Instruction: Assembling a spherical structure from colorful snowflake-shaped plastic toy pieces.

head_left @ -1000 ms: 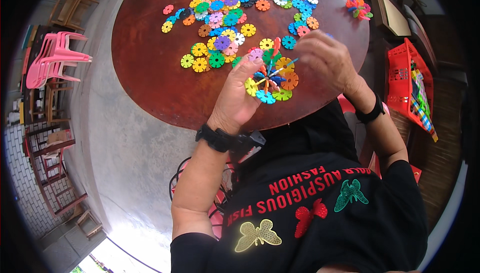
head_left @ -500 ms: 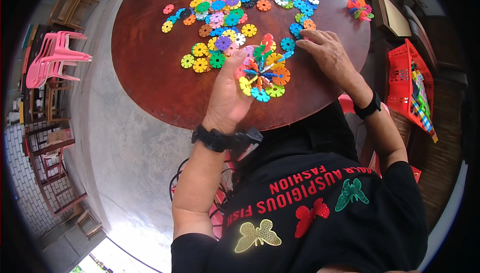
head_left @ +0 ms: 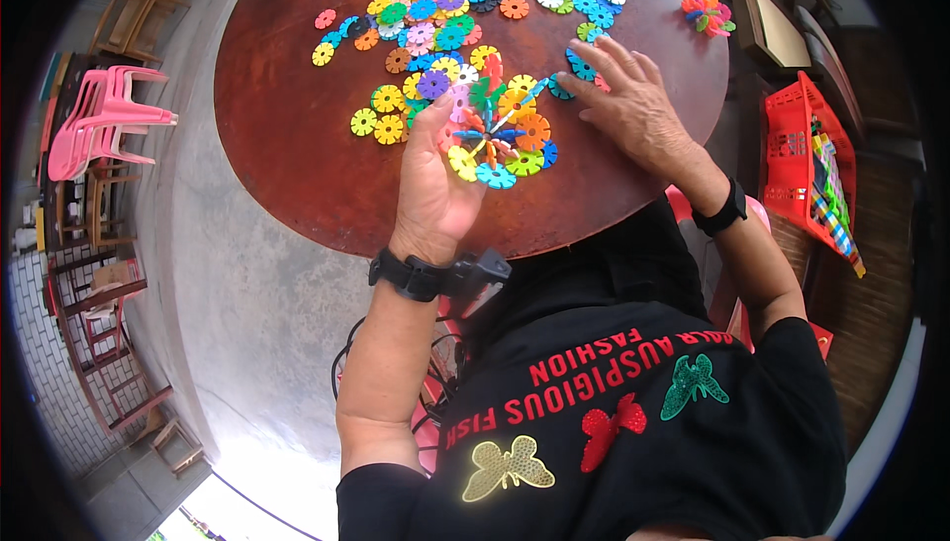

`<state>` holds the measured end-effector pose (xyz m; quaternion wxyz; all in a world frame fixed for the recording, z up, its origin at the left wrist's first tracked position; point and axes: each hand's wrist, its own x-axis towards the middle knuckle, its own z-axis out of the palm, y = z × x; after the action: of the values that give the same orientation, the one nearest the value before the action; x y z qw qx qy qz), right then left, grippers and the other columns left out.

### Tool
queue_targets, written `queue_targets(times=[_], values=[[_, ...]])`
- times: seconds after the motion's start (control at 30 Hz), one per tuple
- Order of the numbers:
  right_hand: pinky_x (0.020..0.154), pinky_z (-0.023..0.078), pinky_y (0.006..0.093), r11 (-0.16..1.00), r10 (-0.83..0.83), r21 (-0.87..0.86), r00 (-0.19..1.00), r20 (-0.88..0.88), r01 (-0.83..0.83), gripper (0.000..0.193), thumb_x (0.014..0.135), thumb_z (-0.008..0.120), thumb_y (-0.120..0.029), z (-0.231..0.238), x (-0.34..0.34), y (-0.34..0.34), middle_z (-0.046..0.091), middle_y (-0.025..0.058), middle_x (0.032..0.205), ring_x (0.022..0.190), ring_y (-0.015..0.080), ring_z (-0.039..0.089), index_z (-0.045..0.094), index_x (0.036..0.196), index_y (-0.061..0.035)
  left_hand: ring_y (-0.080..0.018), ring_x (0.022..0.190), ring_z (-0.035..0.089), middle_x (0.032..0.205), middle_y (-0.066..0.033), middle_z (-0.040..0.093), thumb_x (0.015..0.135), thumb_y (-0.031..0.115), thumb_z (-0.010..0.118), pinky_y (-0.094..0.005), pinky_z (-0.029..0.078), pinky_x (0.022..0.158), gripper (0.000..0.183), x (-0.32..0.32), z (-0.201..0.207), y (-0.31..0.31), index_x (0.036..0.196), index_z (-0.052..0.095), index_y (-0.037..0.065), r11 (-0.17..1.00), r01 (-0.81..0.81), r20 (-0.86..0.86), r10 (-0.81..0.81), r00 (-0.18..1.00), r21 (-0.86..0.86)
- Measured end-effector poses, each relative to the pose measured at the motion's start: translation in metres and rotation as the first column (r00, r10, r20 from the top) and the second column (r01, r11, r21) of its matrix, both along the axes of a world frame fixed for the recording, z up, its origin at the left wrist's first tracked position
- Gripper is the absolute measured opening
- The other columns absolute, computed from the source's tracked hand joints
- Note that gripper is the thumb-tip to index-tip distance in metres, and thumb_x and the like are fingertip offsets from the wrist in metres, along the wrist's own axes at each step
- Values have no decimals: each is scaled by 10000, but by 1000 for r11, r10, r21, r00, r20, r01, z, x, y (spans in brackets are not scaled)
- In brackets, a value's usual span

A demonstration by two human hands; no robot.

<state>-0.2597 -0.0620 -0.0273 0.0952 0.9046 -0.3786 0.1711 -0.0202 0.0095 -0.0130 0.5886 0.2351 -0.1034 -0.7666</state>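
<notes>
My left hand (head_left: 430, 180) is closed around one side of a round cluster of notched plastic discs (head_left: 534, 131), slotted together so they fan out from a centre. The cluster has yellow, orange, green, blue, red and pink discs, and I hold it above the near part of the table. To its right my right hand (head_left: 633, 105) hovers low over the tabletop, fingers spread. Its fingertips are close to several teal and blue discs (head_left: 560, 88); whether they touch is unclear. Nothing shows between its fingers.
Many loose coloured discs (head_left: 423, 10) cover the far middle of the round brown table (head_left: 297, 145). Finished-looking disc clusters sit at the far left and at the right (head_left: 707, 11). A red plastic basket (head_left: 792, 150) stands beyond the right edge; pink chairs (head_left: 114, 120) are at the left.
The disc cluster has shifted slightly left and turned, so a dark blue disc now shows on its right. My right hand's fingers have spread wider over the nearby discs.
</notes>
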Motion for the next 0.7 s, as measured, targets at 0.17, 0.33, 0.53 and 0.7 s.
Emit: queue_targets(times=[0.17, 0.33, 0.53, 0.7], values=[[979, 342, 432, 982, 152, 112, 988, -4, -150, 258, 798, 607, -155, 6, 3, 10, 521, 32, 1216, 1200, 227, 452, 611, 1056, -147, -239, 935, 617, 1039, -97, 637, 915, 294, 531, -398, 515, 772, 346, 1, -4, 0, 1161, 529, 51, 1000, -24, -27, 24, 999, 4], [854, 446, 369, 913, 298, 258, 949, 107, -316, 199, 775, 581, -68, 10, 3, 14, 559, 77, 1016, 1003, 257, 553, 577, 975, -74, -179, 868, 614, 985, -35, 631, 876, 238, 614, -362, 531, 674, 275, -7, 7, -1, 1097, 561, 84, 986, -135, 50, 131, 990, 98], [825, 482, 394, 893, 118, 409, 975, 190, -188, 329, 736, 677, -37, 14, 6, 20, 534, 111, 1004, 969, 308, 559, 546, 1036, -68, -180, 897, 617, 983, -28, 629, 866, 216, 637, -357, 532, 710, 252, -2, 5, 1, 1077, 572, 94, 993, -104, 49, 102, 994, 47], [825, 480, 401, 857, 74, 489, 979, 190, -159, 327, 743, 669, -47, 15, 3, 18, 525, 116, 1010, 953, 323, 564, 540, 1044, -59, -176, 895, 616, 991, -21, 626, 861, 211, 653, -354, 531, 706, 247, -7, 8, 1, 1069, 578, 104, 987, -146, 73, 142, 987, 60]])
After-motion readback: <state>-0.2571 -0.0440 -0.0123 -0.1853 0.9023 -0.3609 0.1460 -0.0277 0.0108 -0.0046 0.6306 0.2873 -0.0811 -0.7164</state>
